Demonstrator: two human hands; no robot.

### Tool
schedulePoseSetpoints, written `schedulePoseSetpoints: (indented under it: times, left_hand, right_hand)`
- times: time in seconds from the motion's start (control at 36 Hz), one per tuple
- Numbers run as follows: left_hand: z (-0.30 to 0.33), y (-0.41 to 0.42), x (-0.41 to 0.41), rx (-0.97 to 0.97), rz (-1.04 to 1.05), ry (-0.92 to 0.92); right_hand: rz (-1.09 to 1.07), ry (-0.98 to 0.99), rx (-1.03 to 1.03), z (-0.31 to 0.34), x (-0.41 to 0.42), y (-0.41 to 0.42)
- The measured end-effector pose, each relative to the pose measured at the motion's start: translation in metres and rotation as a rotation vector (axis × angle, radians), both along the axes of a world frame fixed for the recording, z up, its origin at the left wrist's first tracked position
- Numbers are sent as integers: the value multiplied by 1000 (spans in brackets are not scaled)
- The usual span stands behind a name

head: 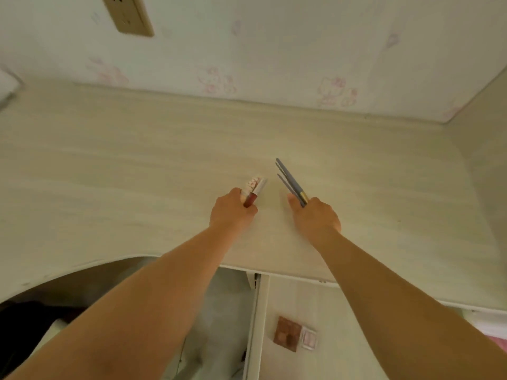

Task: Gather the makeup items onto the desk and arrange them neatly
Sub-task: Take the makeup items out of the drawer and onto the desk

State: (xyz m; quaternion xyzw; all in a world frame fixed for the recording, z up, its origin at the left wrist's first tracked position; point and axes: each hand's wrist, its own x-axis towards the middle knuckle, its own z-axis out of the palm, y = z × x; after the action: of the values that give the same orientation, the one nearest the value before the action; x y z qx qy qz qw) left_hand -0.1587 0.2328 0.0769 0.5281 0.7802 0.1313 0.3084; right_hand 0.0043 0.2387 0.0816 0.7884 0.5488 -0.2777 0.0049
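The desk is a pale board with a faint streaked wood grain, its near edge cut in a curve on the left and running straight on the right. Behind its far edge rises a wall papered in a washed-out pink cartoon print, with a beige socket plate high on the left.

Near the middle of the desk, the left hand curls round a small bundle of lip tubes: one has a dark red body and a smooth white cap, another is pale with a pink pattern (the blur hides finer detail). Their caps point toward the far edge, just above the desk surface.

The right hand, just beside it, grips a bunch of thin blue-grey makeup brushes by the gold ferrule end; the slender tapered handles fan out toward the far edge. Both forearms stretch forward, bare, knuckles up.

Below the near edge, on a lower pale surface, lie a square brown palette and, touching its right side, a small clear pink compact.
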Motion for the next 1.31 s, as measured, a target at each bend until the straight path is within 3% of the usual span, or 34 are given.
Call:
schedulePoseSetpoints:
  times: [0.14,0.28,0.56,0.75,0.92,1.17,1.31]
  left_hand:
    - [-21,24,-5,125,-95,93]
    - [-33,43,-4,223,-213,322]
    - [-44,57,-7,243,-229,472]
    - [-43,52,-2,171,-335,506]
    - [-33,54,-4,71,-325,436]
    - [-25,-25,-1,438,-430,277]
    - [-44,-115,14,664,-381,131]
  right_hand:
    - [74,-139,99,-19,-13,27]
    - [176,-269,196,-31,-20,52]
    - [278,-414,329,-46,-19,66]
    - [331,-419,296,-51,-15,70]
    - [291,-281,310,-37,-12,63]
    - [229,39,806,-26,5,-37]
    - [242,157,867,-39,23,-114]
